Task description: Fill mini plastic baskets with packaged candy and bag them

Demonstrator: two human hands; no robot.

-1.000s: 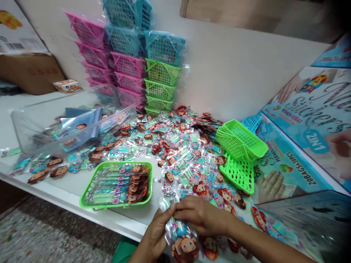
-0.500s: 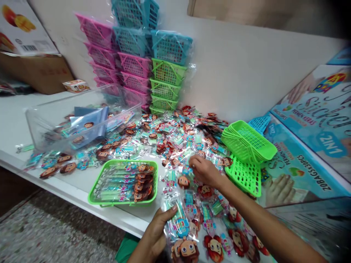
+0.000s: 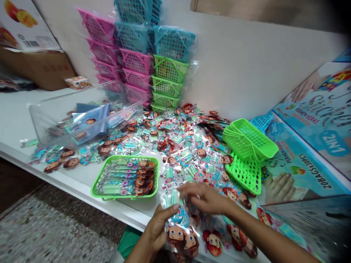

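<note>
My left hand (image 3: 161,226) is closed around a few flat clear packets (image 3: 179,219) with green sticks and brown-haired cartoon heads, its thumb pressed on top. Right beside them, my right hand (image 3: 201,197) reaches over their upper end with its fingers stretched and somewhat apart; nothing shows in it. To the left stands a green basket (image 3: 94,191) with several such packets lined up in a row. A large loose heap of packets (image 3: 183,142) covers the table behind and under my hands, some with red-haired heads.
A clear plastic tub (image 3: 41,133) with packets and blue sheets stands at the left. Wrapped pink, blue and green baskets (image 3: 167,69) are stacked against the wall. Nested green baskets (image 3: 246,140) lie at the right by printed boxes (image 3: 301,160). The table's front edge (image 3: 109,212) runs near me.
My right hand has come from the heap down toward my left hand. One more brown-haired head now shows clearly among the packets in my left hand. The view has shifted slightly.
</note>
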